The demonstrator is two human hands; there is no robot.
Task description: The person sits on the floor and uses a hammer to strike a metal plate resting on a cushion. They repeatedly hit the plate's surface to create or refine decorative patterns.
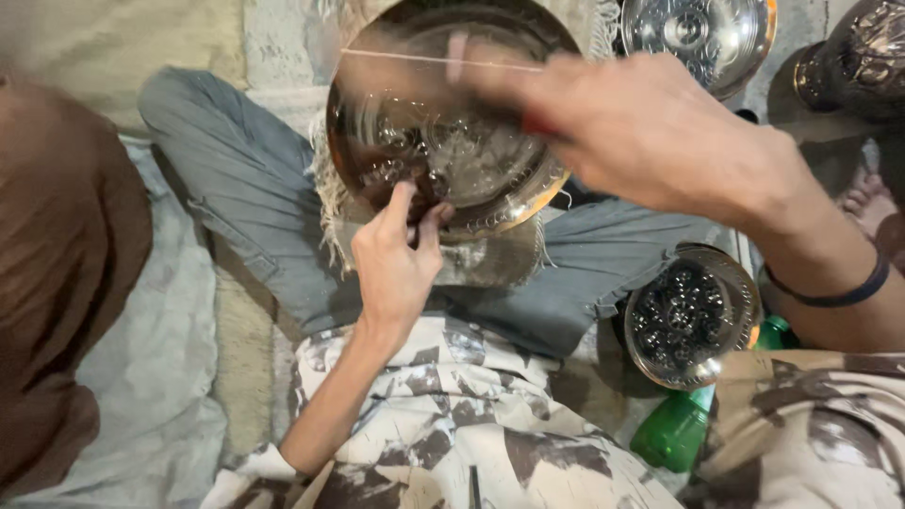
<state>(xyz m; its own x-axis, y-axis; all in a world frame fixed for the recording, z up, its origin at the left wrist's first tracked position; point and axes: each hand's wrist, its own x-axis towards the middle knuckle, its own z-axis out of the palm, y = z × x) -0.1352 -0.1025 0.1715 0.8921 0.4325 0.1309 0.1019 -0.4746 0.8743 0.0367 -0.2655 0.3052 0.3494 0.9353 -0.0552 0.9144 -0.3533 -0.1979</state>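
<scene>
Both hands busy at the embossed metal plate (452, 141) on the lap!

Left hand (396, 259) sits at the plate's near rim, its grip pinching that edge between thumb and fingers. Right hand (650, 132), blurred, hovers over the plate's right side, its grip clenched on a small red-ended tool (537, 124). Right of the plate, lower down, rests a smaller studded bowl (688, 316), a green bottle (674, 429) beneath it.
</scene>
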